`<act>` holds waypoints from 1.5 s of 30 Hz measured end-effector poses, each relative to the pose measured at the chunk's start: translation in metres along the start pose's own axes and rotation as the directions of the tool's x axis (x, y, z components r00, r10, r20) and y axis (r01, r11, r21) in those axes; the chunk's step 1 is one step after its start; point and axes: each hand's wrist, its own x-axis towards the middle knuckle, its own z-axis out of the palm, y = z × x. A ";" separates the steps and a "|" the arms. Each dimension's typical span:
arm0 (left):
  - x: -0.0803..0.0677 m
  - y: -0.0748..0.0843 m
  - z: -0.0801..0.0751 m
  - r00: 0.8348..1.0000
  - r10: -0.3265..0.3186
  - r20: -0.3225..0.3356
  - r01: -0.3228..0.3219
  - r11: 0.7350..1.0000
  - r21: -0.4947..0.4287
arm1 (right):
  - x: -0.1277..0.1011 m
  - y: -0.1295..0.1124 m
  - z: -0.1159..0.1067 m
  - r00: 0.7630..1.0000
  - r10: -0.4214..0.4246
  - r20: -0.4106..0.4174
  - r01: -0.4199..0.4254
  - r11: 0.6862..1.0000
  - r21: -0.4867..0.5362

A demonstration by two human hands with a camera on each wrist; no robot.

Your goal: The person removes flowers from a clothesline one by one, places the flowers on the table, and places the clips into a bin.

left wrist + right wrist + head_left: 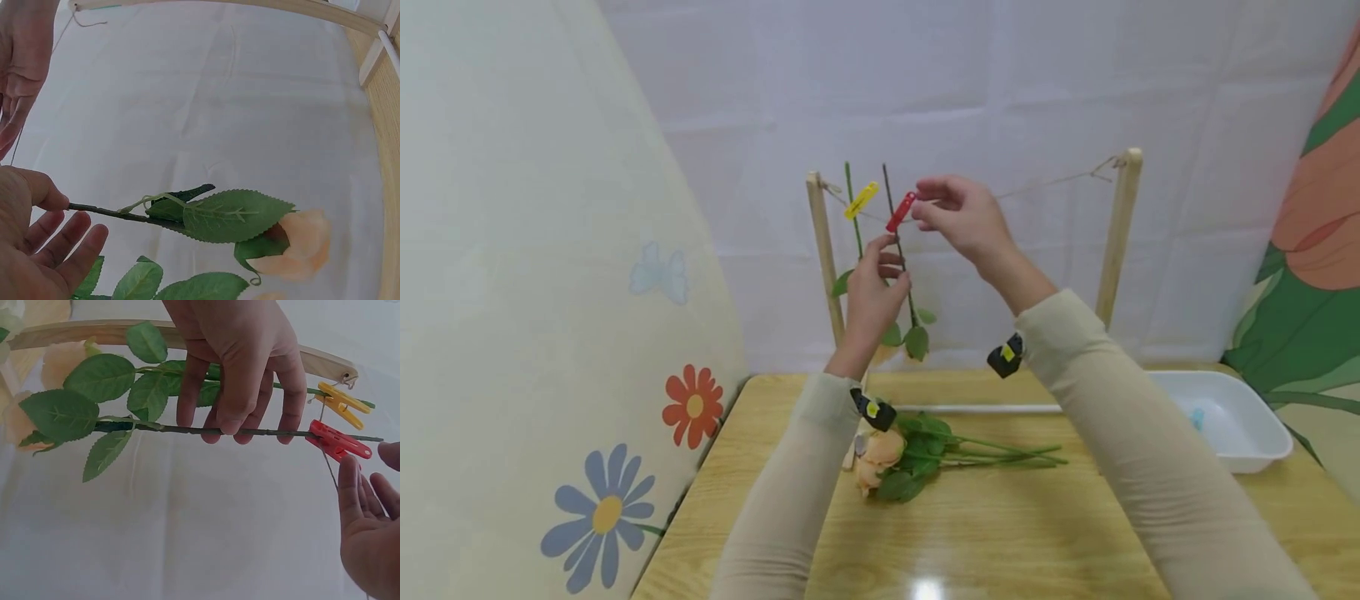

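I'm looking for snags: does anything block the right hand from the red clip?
Nothing visible does. The right hand is beside the handle end of the red clip; whether they touch is unclear.

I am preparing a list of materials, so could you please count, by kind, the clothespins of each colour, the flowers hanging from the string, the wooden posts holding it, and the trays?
Yellow clothespins: 1
Red clothespins: 1
Hanging flowers: 2
Wooden posts: 2
White trays: 1
Total: 7
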 end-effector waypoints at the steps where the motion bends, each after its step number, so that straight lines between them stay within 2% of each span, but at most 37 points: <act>1: 0.000 0.000 0.000 1.000 -0.003 -0.001 0.003 1.000 -0.002 | 0.001 0.000 0.001 1.000 0.002 -0.002 -0.002 1.000 -0.004; 9: 0.000 -0.001 0.001 0.997 -0.076 0.017 0.076 0.996 -0.035 | 0.004 0.002 0.010 0.998 0.053 -0.021 -0.052 0.997 0.054; 12: 0.000 -0.002 0.003 0.997 -0.080 0.004 0.081 0.995 -0.050 | 0.005 0.004 0.014 0.999 0.050 -0.022 -0.048 0.996 0.071; 19: -0.003 -0.003 0.005 0.998 -0.046 -0.030 0.044 0.997 -0.067 | 0.003 0.007 0.017 0.998 0.025 -0.062 -0.021 0.997 0.071; 26: -0.004 -0.004 0.004 0.999 0.001 -0.047 -0.004 0.998 -0.063 | 0.003 0.006 0.019 0.993 0.062 -0.101 -0.060 0.998 0.028; 30: -0.005 -0.003 0.003 0.999 0.001 -0.052 -0.004 0.999 -0.053 | 0.002 0.005 0.021 0.987 0.083 -0.135 -0.083 0.997 0.003; 32: -0.005 -0.002 0.003 0.998 0.001 -0.056 -0.003 0.999 -0.047 | 0.001 0.005 0.021 0.985 0.083 -0.150 -0.080 0.997 0.022; 38: -0.003 0.004 0.001 0.998 0.016 -0.059 -0.018 0.999 -0.044 | 0.000 0.003 0.017 0.969 0.028 -0.245 0.005 0.991 0.131; 45: -0.007 0.006 -0.003 0.999 0.028 -0.047 -0.030 0.999 -0.039 | -0.002 0.000 0.010 0.944 -0.024 -0.329 0.113 0.961 0.252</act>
